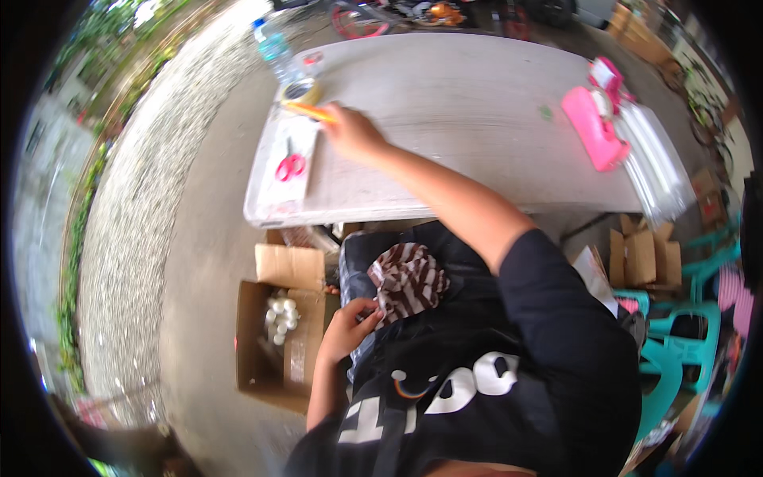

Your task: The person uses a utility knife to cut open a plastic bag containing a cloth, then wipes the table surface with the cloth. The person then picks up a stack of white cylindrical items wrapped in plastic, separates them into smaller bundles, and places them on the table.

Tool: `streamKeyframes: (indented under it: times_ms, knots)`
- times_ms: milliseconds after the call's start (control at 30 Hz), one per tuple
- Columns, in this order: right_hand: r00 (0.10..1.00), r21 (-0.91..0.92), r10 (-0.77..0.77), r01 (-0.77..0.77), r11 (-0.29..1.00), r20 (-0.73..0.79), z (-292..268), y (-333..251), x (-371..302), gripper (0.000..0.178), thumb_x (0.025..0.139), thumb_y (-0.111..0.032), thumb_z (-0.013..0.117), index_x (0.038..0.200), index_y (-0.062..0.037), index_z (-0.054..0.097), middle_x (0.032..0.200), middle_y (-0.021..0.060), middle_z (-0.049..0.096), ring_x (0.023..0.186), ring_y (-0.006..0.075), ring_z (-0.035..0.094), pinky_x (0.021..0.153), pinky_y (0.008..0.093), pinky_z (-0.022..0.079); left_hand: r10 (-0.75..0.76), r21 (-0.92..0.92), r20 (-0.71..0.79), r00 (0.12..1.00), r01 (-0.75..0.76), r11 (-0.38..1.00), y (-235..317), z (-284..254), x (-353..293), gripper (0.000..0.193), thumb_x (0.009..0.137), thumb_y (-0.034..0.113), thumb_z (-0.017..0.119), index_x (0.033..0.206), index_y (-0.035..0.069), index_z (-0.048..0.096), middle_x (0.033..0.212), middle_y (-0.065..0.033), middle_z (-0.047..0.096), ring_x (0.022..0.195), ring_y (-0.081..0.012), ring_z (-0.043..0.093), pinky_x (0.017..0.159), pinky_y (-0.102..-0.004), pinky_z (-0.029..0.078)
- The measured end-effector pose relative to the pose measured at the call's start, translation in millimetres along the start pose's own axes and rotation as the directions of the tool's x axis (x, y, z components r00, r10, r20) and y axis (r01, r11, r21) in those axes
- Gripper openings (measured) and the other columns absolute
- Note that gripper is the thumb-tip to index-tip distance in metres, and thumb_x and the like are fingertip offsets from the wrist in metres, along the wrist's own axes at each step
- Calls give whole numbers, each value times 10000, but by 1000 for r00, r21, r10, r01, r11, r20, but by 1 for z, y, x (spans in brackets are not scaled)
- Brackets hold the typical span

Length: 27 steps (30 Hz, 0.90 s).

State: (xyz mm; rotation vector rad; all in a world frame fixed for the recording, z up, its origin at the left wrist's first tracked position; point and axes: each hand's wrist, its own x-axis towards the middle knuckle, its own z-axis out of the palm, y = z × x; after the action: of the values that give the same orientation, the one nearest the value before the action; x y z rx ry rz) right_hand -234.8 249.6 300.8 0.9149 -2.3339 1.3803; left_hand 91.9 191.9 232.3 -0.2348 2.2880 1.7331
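L fisheye head cam looks down across tbl [445, 103].

Fitted with a black short-sleeved T-shirt [548, 397]. Marked across the front with large, rounded white lettering [482, 381] and a small multicoloured arc [409, 395] below white accents [399, 374]. Finished with a plain, wide right sleeve [568, 294]. Bare at both forearms [437, 191] and fingers [362, 306].

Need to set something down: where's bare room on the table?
Widest: the middle of the table, between the tape roll and the pink objects, beyond the right forearm; a small green mark shows there. Smaller: between the white sheet, that forearm and the near edge. Crowded: the left end, with bottle, scissors and right hand; the right end, with clear plastic.
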Motion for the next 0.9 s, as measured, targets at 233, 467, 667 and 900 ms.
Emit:
streamKeyframes:
  times_ms: [233,467,667,900]
  knots:
    - [971,-347,172,-106,932,165,39,-21,31,464,765,-520,706,875,-69,717,810,143,716,766,302,712,693,427,562,73,79,0,997,-73,994,-15,-1,-13,183,915,121,693,1059,11,670,839,-42,682,688,-77,569,638,-247,467]
    - [996,-392,31,2,920,79,64,-11,29,281,766,-368,671,755,-94,733,715,113,700,681,283,696,624,418,537,150,194,-83,985,-131,972,-25,-2,-11,316,895,182,715,1152,24,622,916,-101,674,698,-184,616,664,-296,509]
    - [996,-404,-54,76,912,66,76,-9,28,245,771,-346,654,773,-115,735,730,94,696,711,269,685,706,406,512,-3,382,-62,998,26,924,-36,-4,0,418,864,249,740,1195,35,603,932,-145,702,745,-232,665,673,-324,524]
    - [980,-531,-179,199,824,90,57,-41,2,457,808,-436,664,1069,-61,643,1077,116,643,1033,270,588,879,427,442,-128,146,-9,992,128,981,-17,-4,7,286,904,190,702,1113,1,653,869,-97,707,773,-122,655,684,-265,502]
